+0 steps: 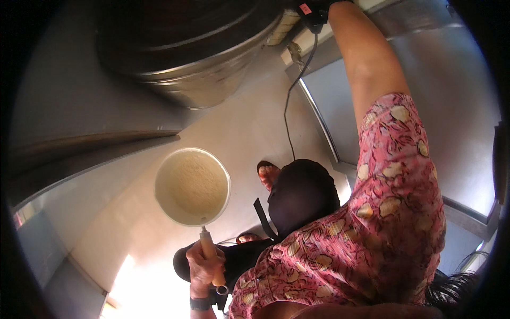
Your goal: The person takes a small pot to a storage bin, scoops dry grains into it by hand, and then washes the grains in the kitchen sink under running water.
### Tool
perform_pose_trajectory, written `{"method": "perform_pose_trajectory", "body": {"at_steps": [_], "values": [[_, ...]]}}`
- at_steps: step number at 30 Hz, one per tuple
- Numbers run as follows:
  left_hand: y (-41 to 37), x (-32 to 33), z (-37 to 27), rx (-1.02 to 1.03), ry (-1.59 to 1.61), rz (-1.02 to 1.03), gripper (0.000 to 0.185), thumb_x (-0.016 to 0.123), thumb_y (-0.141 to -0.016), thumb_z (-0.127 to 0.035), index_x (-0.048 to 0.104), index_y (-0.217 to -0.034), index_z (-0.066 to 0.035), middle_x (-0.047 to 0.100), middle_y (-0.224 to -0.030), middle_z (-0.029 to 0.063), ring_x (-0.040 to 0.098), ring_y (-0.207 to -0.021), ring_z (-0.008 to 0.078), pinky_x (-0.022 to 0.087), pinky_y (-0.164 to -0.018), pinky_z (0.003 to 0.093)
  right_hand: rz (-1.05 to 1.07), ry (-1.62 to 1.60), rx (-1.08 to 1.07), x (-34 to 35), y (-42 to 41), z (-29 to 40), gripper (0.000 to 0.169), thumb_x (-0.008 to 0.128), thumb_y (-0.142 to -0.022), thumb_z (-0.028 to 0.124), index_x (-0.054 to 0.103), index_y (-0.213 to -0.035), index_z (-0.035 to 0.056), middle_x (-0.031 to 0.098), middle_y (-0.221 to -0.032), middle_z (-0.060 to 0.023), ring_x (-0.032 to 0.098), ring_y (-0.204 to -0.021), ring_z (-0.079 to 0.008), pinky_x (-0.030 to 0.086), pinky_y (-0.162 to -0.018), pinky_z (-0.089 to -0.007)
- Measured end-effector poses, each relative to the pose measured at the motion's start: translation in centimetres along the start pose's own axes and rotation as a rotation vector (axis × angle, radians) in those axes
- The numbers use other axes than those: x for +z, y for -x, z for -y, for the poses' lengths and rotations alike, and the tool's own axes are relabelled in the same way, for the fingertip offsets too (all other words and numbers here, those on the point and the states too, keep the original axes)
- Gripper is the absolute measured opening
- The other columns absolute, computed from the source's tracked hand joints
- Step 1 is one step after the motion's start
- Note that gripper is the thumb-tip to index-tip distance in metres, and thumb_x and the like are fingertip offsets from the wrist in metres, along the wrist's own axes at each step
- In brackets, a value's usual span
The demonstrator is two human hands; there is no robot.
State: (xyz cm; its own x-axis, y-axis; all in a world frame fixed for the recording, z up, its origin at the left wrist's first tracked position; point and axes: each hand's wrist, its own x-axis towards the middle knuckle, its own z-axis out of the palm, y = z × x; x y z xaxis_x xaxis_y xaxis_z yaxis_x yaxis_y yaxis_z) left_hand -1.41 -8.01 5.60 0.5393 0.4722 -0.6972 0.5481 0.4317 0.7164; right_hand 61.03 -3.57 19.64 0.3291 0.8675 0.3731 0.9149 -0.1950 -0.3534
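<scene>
My left hand (pixel 202 261) grips the wooden handle (pixel 208 253) of a white saucepan (pixel 159 187). The pan is level or nearly so, held above the floor beside my knee. Inside it lies a pale, fine-grained substance (pixel 199 183), either powder or grain; I cannot tell which. A metal ring hangs at the handle's end. My right arm (pixel 366 60) reaches up and away to the top edge, where a black device (pixel 312 14) with a cable sits at the wrist. The right hand itself is out of view.
A large, round metal vessel (pixel 207 85) with a dark upper part stands ahead. A dark ledge (pixel 95 143) runs along the left. Steel panels (pixel 442 99) with framed edges are on the right. The cable (pixel 287 107) hangs down above the pale floor (pixel 239 131).
</scene>
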Motion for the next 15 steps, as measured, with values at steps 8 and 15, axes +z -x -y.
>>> {"method": "perform_pose_trajectory", "body": {"at_steps": [8, 15], "values": [[-3.2, -0.6, -2.5, -0.022, -0.029, 0.141, 0.01, 0.056, -0.064, 0.007, 0.051, -0.071, 0.003, 0.056, -0.06, 0.0081, 0.054, -0.045, 0.0158, 0.043, -0.04, 0.026, -0.764, -0.556, 0.441, 4.9, 12.9, 8.5, 0.031, 0.054, -0.088, 0.036, 0.065, -0.079, 0.0082, 0.066, -0.08, -0.0152, 0.062, -0.072, -0.0281, 0.046, -0.062, -0.0451], [-2.7, -0.7, -2.9, -0.061, -0.137, 0.133, 0.011, 0.057, -0.063, 0.007, 0.05, -0.07, 0.003, 0.056, -0.06, 0.0091, 0.053, -0.045, 0.016, 0.043, -0.04, 0.0261, 0.3, -1.209, 1.114, 16.3, 39.5, 8.8, 0.03, 0.048, -0.087, 0.014, 0.051, -0.058, 0.0062, 0.047, -0.049, -0.0043, 0.042, -0.042, -0.0127, 0.029, -0.039, -0.0275]]}}
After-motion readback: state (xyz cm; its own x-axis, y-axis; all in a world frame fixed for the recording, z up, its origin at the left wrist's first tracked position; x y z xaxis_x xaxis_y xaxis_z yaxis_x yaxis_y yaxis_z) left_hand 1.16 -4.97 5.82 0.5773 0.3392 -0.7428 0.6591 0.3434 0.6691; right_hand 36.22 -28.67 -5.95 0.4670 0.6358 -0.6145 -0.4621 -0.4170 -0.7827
